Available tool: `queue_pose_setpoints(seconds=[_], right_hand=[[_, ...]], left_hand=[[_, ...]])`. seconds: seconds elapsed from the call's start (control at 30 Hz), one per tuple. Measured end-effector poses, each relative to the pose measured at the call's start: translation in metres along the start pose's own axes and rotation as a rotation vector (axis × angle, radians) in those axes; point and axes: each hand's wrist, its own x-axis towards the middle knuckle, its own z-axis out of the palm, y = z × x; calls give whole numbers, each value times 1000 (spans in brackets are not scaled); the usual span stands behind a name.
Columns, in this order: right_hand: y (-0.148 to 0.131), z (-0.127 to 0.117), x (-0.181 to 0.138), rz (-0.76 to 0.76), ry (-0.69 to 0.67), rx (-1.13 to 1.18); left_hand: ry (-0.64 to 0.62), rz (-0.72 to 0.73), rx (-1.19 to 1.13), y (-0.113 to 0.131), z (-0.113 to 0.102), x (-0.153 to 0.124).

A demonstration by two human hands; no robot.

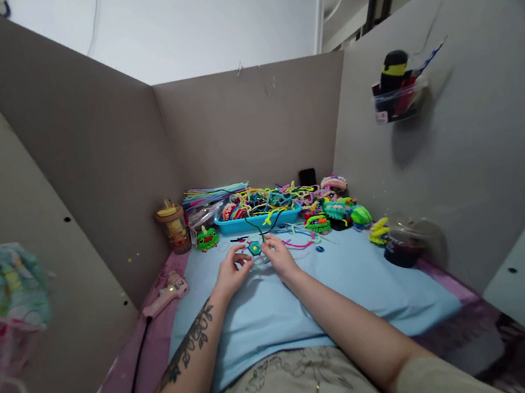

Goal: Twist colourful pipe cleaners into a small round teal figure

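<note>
A small teal pipe-cleaner piece (254, 248), six-sided with a yellow centre, is between my hands above the light blue cloth. My left hand (233, 271) is at its left side, with thumb and fingers half curled and apart. Whether those fingertips touch the piece is hard to see. On the other side, my right hand (280, 256) pinches a dark green pipe cleaner (254, 226) at the piece's right edge. Two dark ends of pipe cleaner stick up from there towards the tray. My right fingertips are partly hidden.
Behind is a blue tray (261, 222) heaped with coloured pipe cleaners. Finished-looking fuzzy pieces (334, 209) crowd the right, near a dark-based clear container (405, 254). A pink glue gun (164, 296) with a black cord lies left. Grey panels (254, 123) enclose the table.
</note>
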Motion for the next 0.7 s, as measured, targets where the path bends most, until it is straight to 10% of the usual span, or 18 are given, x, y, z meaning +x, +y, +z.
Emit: queue_pose_setpoints(seconds=[0.4,0.7], right_hand=[[-7,4,-7,10,-177,19],[-8,2,-7,-93,-161,-39]], left_hand=[[8,-77,-236,2,-1,3],[232,115,115,-2,-5,3]])
